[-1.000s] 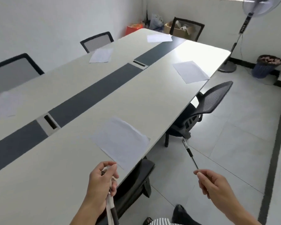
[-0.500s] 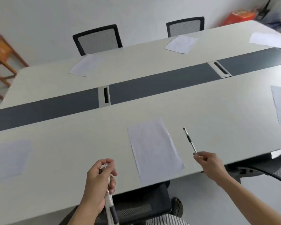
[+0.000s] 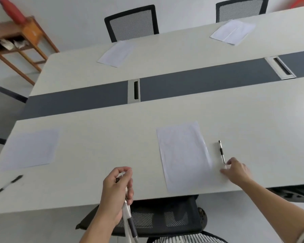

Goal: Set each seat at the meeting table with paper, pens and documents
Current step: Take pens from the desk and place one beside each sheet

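Placing a pen at the near seat is the step in hand: the right hand [image 3: 235, 171] pinches, fingers curled, the lower end of a slim black-and-clear ballpoint pen [image 3: 221, 152]. The pen appears to lie on the pale grey tabletop [image 3: 95, 146], just beside the right edge of a white paper sheet [image 3: 182, 155], tip end away from the person. The left hand [image 3: 118, 192] has its fingers wrapped round a bundle of spare ballpoint pens [image 3: 128, 218], held over the near table edge. One seat to the left, a second white sheet [image 3: 29, 149] has a black pen [image 3: 7, 185] near it, blurred. A far white sheet [image 3: 116, 53] shows no pen. Judgement: the next move calls for letting go of the pen, drawing another from the bundle and moving to an unserved seat. Containers: none noted on the tabletop. A metal-framed cable slot [image 3: 134, 91] in the dark grey centre strip [image 3: 200, 83] is dark inside, contents not discernible.
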The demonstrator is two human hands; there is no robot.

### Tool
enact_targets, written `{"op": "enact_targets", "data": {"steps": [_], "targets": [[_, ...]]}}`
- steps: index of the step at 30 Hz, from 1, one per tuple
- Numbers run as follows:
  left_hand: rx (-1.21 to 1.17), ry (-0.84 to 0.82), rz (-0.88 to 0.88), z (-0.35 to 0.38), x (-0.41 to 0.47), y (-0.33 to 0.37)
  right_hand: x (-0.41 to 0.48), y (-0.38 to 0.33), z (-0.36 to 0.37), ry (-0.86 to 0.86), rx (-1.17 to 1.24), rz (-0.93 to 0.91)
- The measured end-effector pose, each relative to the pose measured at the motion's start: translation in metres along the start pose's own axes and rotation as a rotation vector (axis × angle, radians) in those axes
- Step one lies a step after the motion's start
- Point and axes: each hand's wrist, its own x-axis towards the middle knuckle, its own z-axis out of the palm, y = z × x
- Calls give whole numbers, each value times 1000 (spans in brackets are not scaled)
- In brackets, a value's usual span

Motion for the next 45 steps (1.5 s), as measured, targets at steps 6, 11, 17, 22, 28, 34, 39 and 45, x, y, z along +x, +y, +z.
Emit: {"op": "enact_targets", "data": {"steps": [6, 11, 17, 22, 28, 34, 39, 45], "targets": [[-27, -106, 51, 11, 16, 16, -90, -40, -20, 68, 407, -178], [-66, -265, 56, 44, 23, 20, -210, -77, -17, -269, 692, -391], [-8, -427, 114, 99, -10, 7, -270, -57, -18, -310, 919, -371], [58, -521, 165, 139, -59, -12, -294, -9, -20, -235, 1005, -337], [175, -690, 222, 210, -136, -53, -317, 91, -26, -126, 1011, -284], [386, -956, 315, 296, -219, -104, -343, 239, -39, 21, 988, -120], [431, -1014, 212, 357, -261, -132, -363, 341, -46, 211, 1025, -5], [543, -1043, 217, 440, -265, -153, -355, 433, -57, 443, 1258, 267]]}}
